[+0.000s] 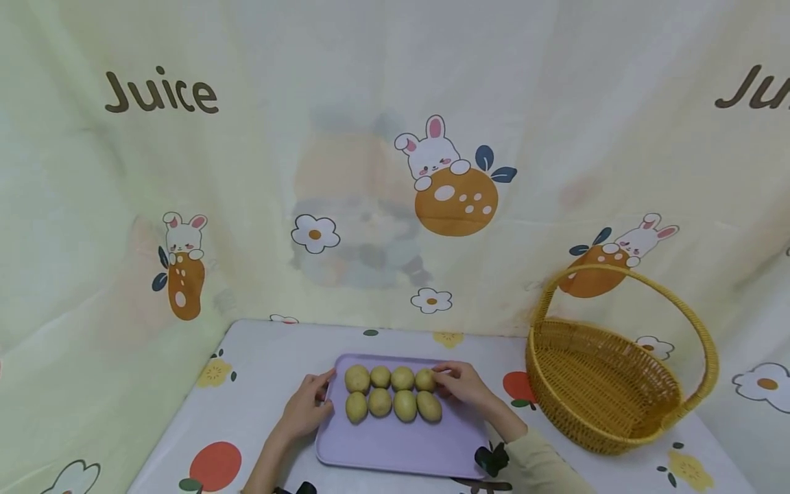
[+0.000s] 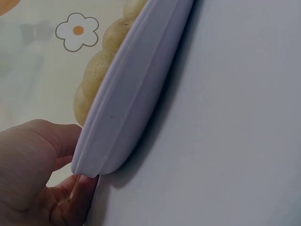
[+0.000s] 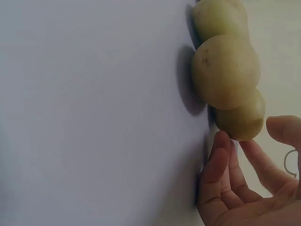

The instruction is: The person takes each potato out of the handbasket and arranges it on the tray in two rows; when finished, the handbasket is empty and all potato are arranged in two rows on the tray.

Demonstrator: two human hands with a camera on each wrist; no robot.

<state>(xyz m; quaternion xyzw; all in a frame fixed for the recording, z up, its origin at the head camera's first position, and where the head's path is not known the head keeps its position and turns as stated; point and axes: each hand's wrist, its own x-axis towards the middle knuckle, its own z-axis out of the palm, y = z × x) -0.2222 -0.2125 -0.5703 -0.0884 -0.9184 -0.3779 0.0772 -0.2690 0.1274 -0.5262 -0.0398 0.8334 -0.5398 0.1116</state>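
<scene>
Several yellow-skinned potatoes (image 1: 404, 406) lie in two rows on a lilac tray (image 1: 395, 449). My left hand (image 1: 305, 406) holds the tray's left edge; in the left wrist view the hand (image 2: 37, 169) has its thumb at the rim and its fingers below. At the back row's right end, my right hand (image 1: 465, 385) reaches over the tray to the last potato (image 1: 425, 379). Seen from the right wrist, that hand's fingertips (image 3: 222, 141) are right at the potato (image 3: 241, 117), while the thumb stands apart from it.
A yellow woven basket (image 1: 605, 384) with a tall handle stands on the right side of the table. The patterned tablecloth (image 1: 259, 363) lies under the tray. Behind the table hangs a printed curtain (image 1: 259, 171).
</scene>
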